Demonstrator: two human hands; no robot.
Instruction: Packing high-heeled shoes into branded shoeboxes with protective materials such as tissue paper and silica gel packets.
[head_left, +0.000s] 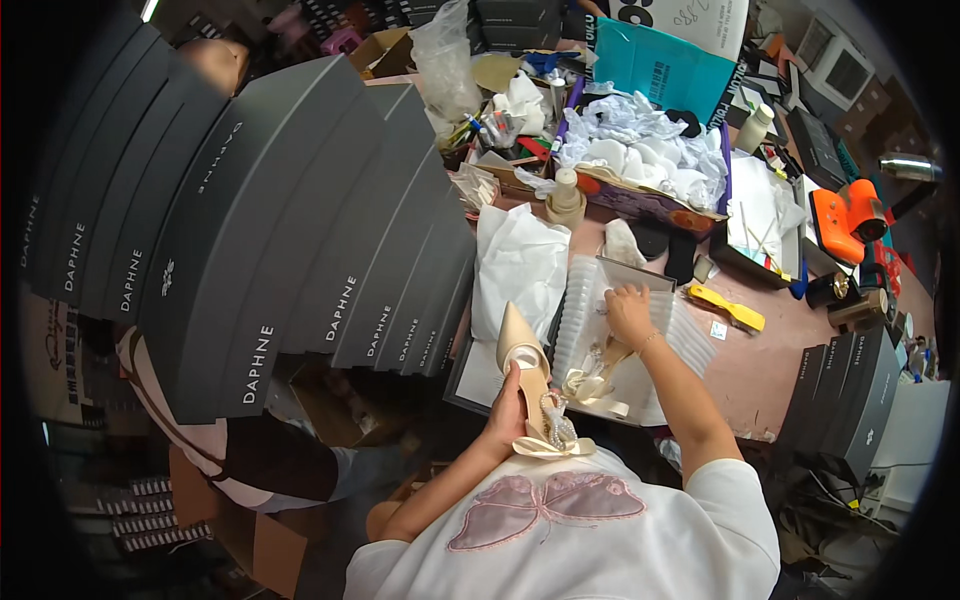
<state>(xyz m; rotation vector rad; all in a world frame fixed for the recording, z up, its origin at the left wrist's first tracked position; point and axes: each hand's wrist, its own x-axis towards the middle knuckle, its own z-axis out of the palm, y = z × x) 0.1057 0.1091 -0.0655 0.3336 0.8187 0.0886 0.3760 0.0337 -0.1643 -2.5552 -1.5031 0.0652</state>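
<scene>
My left hand is closed around a beige pointed-toe shoe, held toe up in front of my shirt. A string of pearls and a pale bow hang at its heel end. My right hand reaches into an open grey shoebox, fingers bent down over the front of a second beige shoe. That shoe lies in the box, its bow toward me; my hand hides its toe. Translucent ribbed wrapping lines the box's left side. White tissue paper spreads over the box lid beside it.
Tall stacks of dark grey shoeboxes rise on the left; a person stands behind them. A yellow-handled brush lies right of the box. Farther back are a bottle, a bin of white wads and an orange tool. More boxes stand right.
</scene>
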